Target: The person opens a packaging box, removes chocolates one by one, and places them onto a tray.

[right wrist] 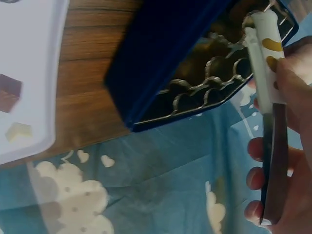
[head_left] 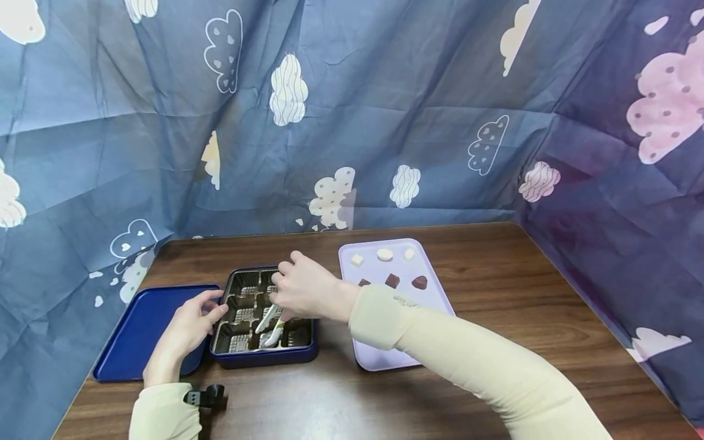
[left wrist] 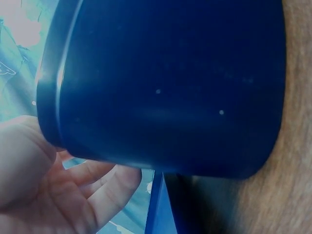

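Observation:
My right hand [head_left: 308, 287] grips a pair of tongs [right wrist: 270, 73] with white, yellow-spotted ends and metal arms. Over the front compartments of the dark blue box [head_left: 264, 359], the white tips point downward; whether they hold a piece I cannot tell. Inside the box lies a dark plastic insert [head_left: 240, 315] divided into several compartments. My left hand [head_left: 184, 327] holds the box by its left side, thumb at the rim and fingers along the outer wall [left wrist: 165, 97].
A lilac tray [head_left: 379, 357] stands right of the box, bearing white pieces [head_left: 384, 254] and dark brown pieces [head_left: 420, 282], partly behind my right forearm. Left of the box lies a blue lid [head_left: 140, 330]. A patterned curtain [head_left: 363, 116] hangs behind the wooden table [head_left: 495, 275].

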A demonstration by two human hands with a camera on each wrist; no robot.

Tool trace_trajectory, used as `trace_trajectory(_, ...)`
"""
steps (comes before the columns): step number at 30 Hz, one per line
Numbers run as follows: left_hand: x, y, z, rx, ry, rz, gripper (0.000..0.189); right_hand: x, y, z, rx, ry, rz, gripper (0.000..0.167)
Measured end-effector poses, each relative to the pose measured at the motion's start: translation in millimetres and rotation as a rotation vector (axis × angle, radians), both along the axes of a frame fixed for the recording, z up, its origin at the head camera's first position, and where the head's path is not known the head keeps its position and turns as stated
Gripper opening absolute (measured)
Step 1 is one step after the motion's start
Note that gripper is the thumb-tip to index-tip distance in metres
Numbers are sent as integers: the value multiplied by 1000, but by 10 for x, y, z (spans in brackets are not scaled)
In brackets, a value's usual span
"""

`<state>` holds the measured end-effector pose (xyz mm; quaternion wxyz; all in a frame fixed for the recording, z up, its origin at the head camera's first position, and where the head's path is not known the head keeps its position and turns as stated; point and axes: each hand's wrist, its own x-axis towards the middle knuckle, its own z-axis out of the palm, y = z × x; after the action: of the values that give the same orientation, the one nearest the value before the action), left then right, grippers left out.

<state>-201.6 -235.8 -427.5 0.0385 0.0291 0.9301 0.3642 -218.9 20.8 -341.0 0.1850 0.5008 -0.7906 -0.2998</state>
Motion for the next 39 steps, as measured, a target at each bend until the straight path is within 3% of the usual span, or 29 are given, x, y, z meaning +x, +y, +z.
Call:
trace_trajectory(5, 2, -6, 4, -6, -10, 3, 47, 92, -156, 5, 55, 27, -2, 35)
trace_trajectory(13, 2, 5, -4, 7, -10, 2, 48, 164, -379, -42, 143, -9, -113, 27)
trace_trajectory(20, -8, 10, 4, 7, -3, -3, 47, 91, -332, -60, 84, 15, 1, 29)
trace_trajectory(28, -28, 18, 19, 13, 2, -13, 48, 24, -269, -20, 59, 14, 60, 26)
trace_trajectory(39, -20, 4, 12, 5, -18, 7, 47, -82, 40, 225, -46, 63, 137, 19)
